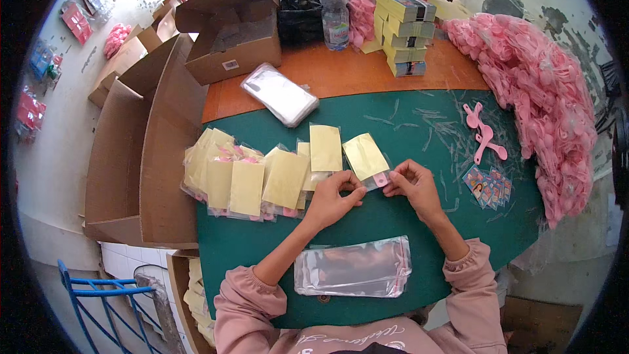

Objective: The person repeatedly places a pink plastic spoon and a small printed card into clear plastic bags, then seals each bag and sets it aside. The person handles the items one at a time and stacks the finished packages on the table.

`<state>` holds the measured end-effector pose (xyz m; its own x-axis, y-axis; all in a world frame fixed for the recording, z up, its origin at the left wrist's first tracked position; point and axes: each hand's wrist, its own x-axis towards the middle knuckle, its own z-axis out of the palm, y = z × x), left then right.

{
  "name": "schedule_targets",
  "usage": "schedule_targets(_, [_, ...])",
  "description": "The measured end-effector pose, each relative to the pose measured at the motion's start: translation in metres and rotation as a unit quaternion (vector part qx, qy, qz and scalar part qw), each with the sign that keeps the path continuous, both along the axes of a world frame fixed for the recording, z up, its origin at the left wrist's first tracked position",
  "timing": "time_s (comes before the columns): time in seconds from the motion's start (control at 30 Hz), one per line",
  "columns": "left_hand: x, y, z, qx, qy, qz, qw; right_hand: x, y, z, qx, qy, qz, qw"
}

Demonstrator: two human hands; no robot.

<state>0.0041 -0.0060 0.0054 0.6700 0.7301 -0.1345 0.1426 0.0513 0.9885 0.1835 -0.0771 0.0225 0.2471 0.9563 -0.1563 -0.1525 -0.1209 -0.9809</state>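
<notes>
In front of me lies a clear plastic bag with a yellow card (365,156) and a pink spoon (381,179) inside. My right hand (414,189) pinches its lower right corner. At the lower left edge of the same bag, my left hand (335,200) has thumb and fingers closed together; the film between them is hard to see. Just left of it lies another bagged yellow card (325,148), beside a heap of filled bags (246,187). Nearer to me is a stack of flat clear bags (352,267).
Loose pink spoons (485,134) and small printed cards (488,187) lie right, among plastic scraps. A big pile of pink spoons (547,105) lines the right edge. Behind are wrapped clear bags (280,94), a bottle (335,13), card stacks (404,29) and cardboard boxes (230,33).
</notes>
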Motion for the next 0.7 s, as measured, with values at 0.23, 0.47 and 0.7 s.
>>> schedule_targets(0.23, [0.0033,-0.0017,0.0008,-0.086,-0.01,0.049,0.995,-0.004,0.0014,-0.0024,-0.032,-0.013,-0.01,0.999])
schedule_targets(0.47, [0.0049,-0.0038,-0.0002,-0.084,-0.062,0.125,0.987,-0.0055,0.0032,-0.0051,-0.022,-0.04,-0.031,0.998])
schedule_targets(0.7, [0.004,-0.0025,0.001,-0.089,-0.041,0.124,0.987,-0.0046,0.002,-0.0072,0.011,-0.026,-0.039,0.999])
